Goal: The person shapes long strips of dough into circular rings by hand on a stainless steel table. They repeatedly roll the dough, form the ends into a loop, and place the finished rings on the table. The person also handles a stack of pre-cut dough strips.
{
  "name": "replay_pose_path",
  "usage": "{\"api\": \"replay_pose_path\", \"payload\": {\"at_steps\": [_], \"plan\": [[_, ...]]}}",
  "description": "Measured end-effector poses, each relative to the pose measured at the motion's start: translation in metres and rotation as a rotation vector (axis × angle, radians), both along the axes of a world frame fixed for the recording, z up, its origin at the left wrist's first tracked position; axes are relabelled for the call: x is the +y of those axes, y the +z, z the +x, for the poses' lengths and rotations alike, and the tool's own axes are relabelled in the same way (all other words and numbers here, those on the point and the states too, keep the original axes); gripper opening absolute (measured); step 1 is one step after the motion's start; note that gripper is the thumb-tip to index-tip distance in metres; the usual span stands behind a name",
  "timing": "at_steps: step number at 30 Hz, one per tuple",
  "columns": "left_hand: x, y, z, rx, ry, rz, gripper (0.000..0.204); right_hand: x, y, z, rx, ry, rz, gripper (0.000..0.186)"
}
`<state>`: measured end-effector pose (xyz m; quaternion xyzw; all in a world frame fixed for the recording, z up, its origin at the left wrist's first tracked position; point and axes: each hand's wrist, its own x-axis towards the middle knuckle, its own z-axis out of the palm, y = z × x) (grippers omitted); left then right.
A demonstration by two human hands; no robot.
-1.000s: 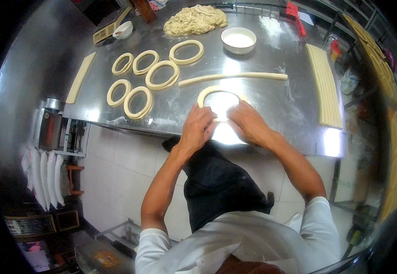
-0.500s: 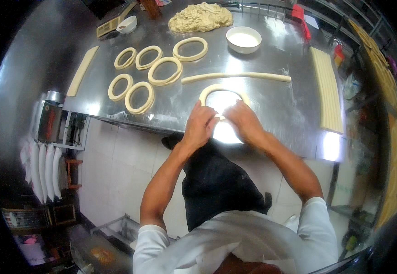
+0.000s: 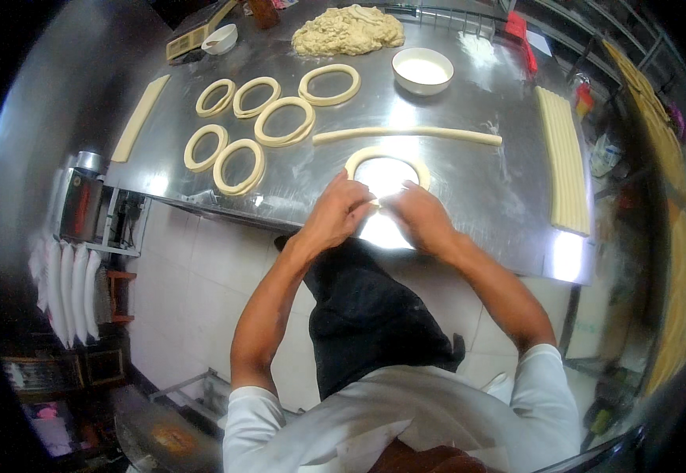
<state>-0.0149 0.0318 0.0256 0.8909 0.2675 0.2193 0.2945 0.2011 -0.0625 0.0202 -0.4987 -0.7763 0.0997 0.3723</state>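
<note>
A loop of pale dough lies on the steel table in front of me. My left hand is closed on the loop's near left end, with fingertips pressed together. My right hand is closed on the near right end, and the two hands almost meet at the near side of the loop. A straight dough rope lies just beyond it. Several dough rings lie flat to the left of my hands.
A dough mound and a bowl of white contents stand at the back, beside a red tool. Dough strips lie at the right and left edges. A small bowl sits back left. White sacks hang low at left.
My hands stay on the loop's near ends with small finger movements. The view has shifted slightly over the last second. The dough rings and rope lie as before.
</note>
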Motion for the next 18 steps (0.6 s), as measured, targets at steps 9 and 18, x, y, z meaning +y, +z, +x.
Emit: {"api": "replay_pose_path", "payload": {"at_steps": [9, 18], "plan": [[0.007, -0.007, 0.002, -0.002, -0.064, -0.097, 0.021, 0.007, -0.011, -0.004, -0.072, 0.018, 0.132, 0.011], [0.002, 0.012, 0.0, 0.108, -0.049, 0.05, 0.044, 0.007, 0.002, -0.006, -0.137, -0.072, -0.117, 0.029]]}}
